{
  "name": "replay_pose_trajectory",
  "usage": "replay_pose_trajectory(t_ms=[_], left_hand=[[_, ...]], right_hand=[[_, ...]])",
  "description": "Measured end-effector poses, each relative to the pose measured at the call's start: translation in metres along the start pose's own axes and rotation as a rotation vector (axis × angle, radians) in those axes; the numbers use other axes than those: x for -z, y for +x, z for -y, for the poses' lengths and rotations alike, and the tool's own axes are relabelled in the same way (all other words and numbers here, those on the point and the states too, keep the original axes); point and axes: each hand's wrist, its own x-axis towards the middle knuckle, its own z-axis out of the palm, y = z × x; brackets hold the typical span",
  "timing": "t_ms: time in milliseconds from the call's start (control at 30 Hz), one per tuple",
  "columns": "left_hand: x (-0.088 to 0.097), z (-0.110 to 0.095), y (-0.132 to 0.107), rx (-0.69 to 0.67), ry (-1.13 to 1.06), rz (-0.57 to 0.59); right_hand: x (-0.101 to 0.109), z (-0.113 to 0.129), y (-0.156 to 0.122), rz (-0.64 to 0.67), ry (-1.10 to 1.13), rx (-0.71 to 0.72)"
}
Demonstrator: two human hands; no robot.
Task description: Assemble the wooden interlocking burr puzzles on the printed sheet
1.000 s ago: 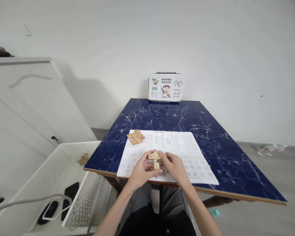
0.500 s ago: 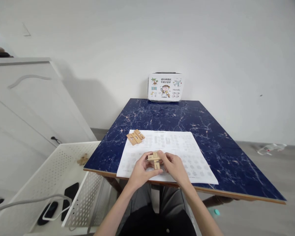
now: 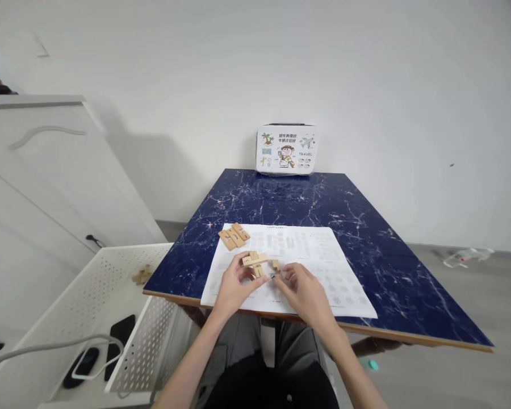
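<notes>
Marbled blue table (image 3: 366, 238): left hand (image 3: 232, 284) pinches crossed wooden blocks (image 3: 255, 262) (right hand (image 3: 302, 289) grips another).

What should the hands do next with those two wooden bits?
Probably bring the small wooden piece in the right hand across to the joined wooden cross in the left hand and line it up. The two are held apart above the printed sheet, and three more wooden pieces wait at its far left corner.
</notes>
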Motion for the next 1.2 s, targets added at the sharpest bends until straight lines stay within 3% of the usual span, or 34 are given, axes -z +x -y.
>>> replay_pose_trajectory(t_ms=[167, 267, 533, 767, 1000, 1200], left_hand=[[0.004, 0.007, 0.001, 0.003, -0.02, 0.03], [0.005, 0.008, 0.001, 0.0, -0.019, 0.032], [0.005, 0.007, 0.0, -0.016, -0.006, 0.034], [0.005, 0.005, -0.001, -0.02, -0.005, 0.047], [0.004, 0.002, -0.002, -0.014, -0.008, 0.055], [0.004, 0.001, -0.003, -0.014, -0.007, 0.055]], right_hand=[[-0.012, 0.004, 0.0, 0.005, -0.239, 0.017], [-0.011, 0.003, 0.001, 0.01, -0.231, 0.013], [0.0, -0.007, 0.004, 0.016, 0.336, -0.061], [0.007, 0.007, 0.006, 0.111, 0.852, -0.176], [0.011, 0.012, 0.003, 0.163, 0.996, -0.246], [0.003, 0.013, 0.0, 0.232, 0.774, -0.163]])
